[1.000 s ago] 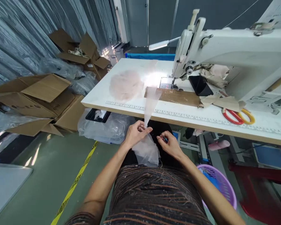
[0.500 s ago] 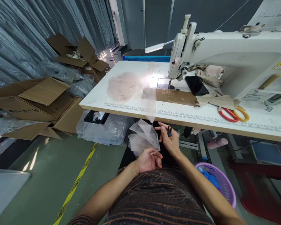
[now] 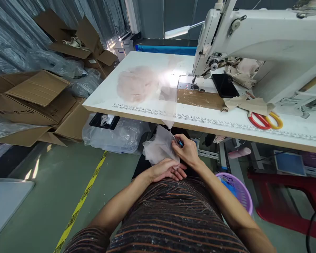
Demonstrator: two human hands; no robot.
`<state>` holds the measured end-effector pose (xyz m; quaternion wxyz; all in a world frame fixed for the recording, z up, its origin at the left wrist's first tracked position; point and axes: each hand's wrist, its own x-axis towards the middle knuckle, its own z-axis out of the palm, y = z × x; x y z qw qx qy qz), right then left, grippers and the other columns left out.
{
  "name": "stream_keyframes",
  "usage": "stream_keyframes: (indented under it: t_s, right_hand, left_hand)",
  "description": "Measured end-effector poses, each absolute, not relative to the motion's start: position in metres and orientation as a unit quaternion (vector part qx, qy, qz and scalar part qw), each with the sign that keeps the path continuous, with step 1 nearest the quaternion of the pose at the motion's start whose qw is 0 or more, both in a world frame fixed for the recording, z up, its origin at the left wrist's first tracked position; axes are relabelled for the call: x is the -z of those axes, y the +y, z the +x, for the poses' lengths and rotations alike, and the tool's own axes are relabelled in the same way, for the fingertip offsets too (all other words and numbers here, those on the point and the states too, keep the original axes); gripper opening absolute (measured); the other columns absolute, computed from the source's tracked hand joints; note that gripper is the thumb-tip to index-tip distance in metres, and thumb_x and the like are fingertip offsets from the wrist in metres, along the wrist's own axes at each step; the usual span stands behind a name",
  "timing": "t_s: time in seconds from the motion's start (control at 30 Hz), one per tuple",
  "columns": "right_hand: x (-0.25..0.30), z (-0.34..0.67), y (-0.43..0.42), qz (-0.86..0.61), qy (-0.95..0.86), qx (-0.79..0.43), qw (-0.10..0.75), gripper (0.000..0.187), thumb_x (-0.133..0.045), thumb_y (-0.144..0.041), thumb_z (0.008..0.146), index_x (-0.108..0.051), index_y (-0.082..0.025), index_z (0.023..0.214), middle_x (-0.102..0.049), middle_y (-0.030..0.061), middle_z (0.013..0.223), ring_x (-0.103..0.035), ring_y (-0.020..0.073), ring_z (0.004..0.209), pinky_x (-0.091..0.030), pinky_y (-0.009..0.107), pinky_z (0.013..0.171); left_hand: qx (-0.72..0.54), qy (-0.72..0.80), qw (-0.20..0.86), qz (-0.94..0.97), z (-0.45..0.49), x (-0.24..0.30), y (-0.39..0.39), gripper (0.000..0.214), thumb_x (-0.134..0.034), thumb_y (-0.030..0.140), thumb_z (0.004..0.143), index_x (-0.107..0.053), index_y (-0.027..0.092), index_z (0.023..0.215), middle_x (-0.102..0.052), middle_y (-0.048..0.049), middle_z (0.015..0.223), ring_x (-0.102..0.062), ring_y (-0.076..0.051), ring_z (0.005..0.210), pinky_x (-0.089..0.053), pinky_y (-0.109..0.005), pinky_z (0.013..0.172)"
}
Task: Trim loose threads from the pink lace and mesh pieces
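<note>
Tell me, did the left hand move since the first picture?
Yes. The left hand moved away from the sewing table's front edge, back toward the striped shirt.

Looks like a sewing workshop. Shows an industrial-type sewing machine [image 3: 252, 30] on a white table [image 3: 101, 95] with a ruler scale [image 3: 213, 121] along the edge, plus scissors [image 3: 267, 121] and fabric scraps [image 3: 243, 74]. Also shows pale sheer cloth [image 3: 158, 147], open cartons [image 3: 39, 88], one apparently with spools [image 3: 76, 42], clear plastic bags [image 3: 54, 65], yellow marking tape [image 3: 86, 191] on green floor [image 3: 60, 175].
</note>
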<state>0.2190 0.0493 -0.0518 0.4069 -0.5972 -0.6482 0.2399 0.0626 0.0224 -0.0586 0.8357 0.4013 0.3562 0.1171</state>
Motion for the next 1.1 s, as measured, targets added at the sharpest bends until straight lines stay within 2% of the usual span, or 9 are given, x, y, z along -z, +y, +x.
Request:
stream_keyframes:
  t_s: [0.1, 0.17, 0.23, 0.3, 0.4, 0.6, 0.73, 0.9, 1.1]
  right_hand:
    - [0.051, 0.22, 0.046, -0.54, -0.657, -0.309, 0.427, 0.018, -0.058, -0.031, 0.087, -0.069, -0.02, 0.093, -0.074, 0.004, 0.082, -0.066, 0.0181, 0.071, -0.049, 0.029, 0.069]
    - [0.047, 0.222, 0.043, -0.507, -0.662, -0.347, 0.429, 0.017, -0.058, -0.03, 0.088, -0.07, -0.019, 0.093, -0.073, 0.0033, 0.08, -0.064, 0.017, 0.07, -0.048, 0.028, 0.067]
    - [0.043, 0.221, 0.039, -0.483, -0.666, -0.373, 0.428, 0.017, -0.058, -0.03, 0.089, -0.07, -0.019, 0.094, -0.072, 0.0024, 0.078, -0.062, 0.016, 0.068, -0.048, 0.027, 0.066]
    - [0.039, 0.218, 0.035, -0.46, -0.674, -0.39, 0.426, 0.018, -0.058, -0.031, 0.09, -0.071, -0.019, 0.093, -0.07, 0.0015, 0.075, -0.059, 0.0151, 0.066, -0.047, 0.027, 0.065]
    - [0.033, 0.214, 0.028, -0.429, -0.688, -0.415, 0.413, 0.018, -0.058, -0.031, 0.09, -0.071, -0.019, 0.09, -0.068, 0.0008, 0.072, -0.056, 0.0142, 0.064, -0.047, 0.027, 0.065]
    - [0.03, 0.222, 0.031, -0.438, -0.67, -0.453, 0.394, 0.023, -0.061, -0.04, 0.09, -0.069, -0.019, 0.094, -0.069, 0.002, 0.079, -0.057, 0.014, 0.067, -0.046, 0.027, 0.065]
    - [0.034, 0.227, 0.046, -0.472, -0.651, -0.468, 0.366, 0.044, -0.043, -0.056, 0.1, -0.066, -0.018, 0.097, -0.066, 0.0033, 0.083, -0.053, 0.0135, 0.067, -0.042, 0.026, 0.061]
    - [0.033, 0.218, 0.061, -0.452, -0.699, -0.444, 0.331, 0.059, -0.032, -0.066, 0.1, -0.058, -0.019, 0.074, -0.06, 0.0017, 0.069, -0.052, 0.014, 0.064, -0.041, 0.027, 0.063]
    - [0.029, 0.208, 0.069, -0.442, -0.732, -0.399, 0.332, 0.061, -0.035, -0.07, 0.098, -0.059, -0.02, 0.075, -0.057, 0.0, 0.064, -0.048, 0.0133, 0.06, -0.036, 0.027, 0.059]
  left_hand:
    - [-0.163, 0.469, 0.551, 0.671, 0.034, 0.027, 0.034, 0.019, -0.063, 0.035, 0.086, -0.071, 0.017, 0.087, -0.069, -0.0062, 0.08, -0.062, -0.019, 0.073, -0.05, -0.031, 0.075]
    - [-0.252, 0.526, 0.351, 0.733, 0.015, 0.008, 0.048, 0.021, -0.06, 0.032, 0.089, -0.07, 0.02, 0.103, -0.067, -0.0068, 0.094, -0.063, -0.021, 0.085, -0.051, -0.035, 0.085]
    - [-0.308, 0.506, 0.256, 0.764, 0.003, -0.003, 0.063, 0.03, -0.06, 0.034, 0.091, -0.067, 0.023, 0.117, -0.063, -0.0094, 0.119, -0.061, -0.025, 0.111, -0.048, -0.039, 0.101]
    - [-0.311, 0.435, 0.278, 0.798, 0.0, -0.004, 0.078, 0.038, -0.064, 0.039, 0.09, -0.066, 0.024, 0.125, -0.055, -0.0105, 0.135, -0.052, -0.028, 0.129, -0.041, -0.044, 0.113]
    - [-0.271, 0.334, 0.415, 0.802, 0.007, 0.007, 0.094, 0.04, -0.067, 0.046, 0.087, -0.07, 0.023, 0.12, -0.056, -0.011, 0.135, -0.052, -0.029, 0.132, -0.038, -0.045, 0.116]
    - [-0.317, 0.338, 0.582, 0.668, 0.014, 0.028, 0.091, 0.04, -0.074, 0.056, 0.08, -0.067, 0.016, 0.077, -0.071, -0.0122, 0.107, -0.065, -0.025, 0.106, -0.05, -0.037, 0.093]
    - [-0.326, 0.401, 0.595, 0.615, 0.007, 0.028, 0.083, 0.041, -0.079, 0.054, 0.076, -0.07, 0.014, 0.082, -0.07, -0.0042, 0.078, -0.062, -0.014, 0.072, -0.048, -0.024, 0.068]
    - [-0.326, 0.426, 0.571, 0.622, 0.001, 0.026, 0.079, 0.037, -0.08, 0.049, 0.075, -0.077, 0.014, 0.087, -0.076, -0.0074, 0.088, -0.067, -0.018, 0.081, -0.052, -0.027, 0.074]
    - [-0.328, 0.423, 0.569, 0.624, 0.001, 0.028, 0.08, 0.033, -0.078, 0.045, 0.078, -0.078, 0.014, 0.088, -0.077, -0.0075, 0.088, -0.067, -0.017, 0.08, -0.051, -0.027, 0.074]
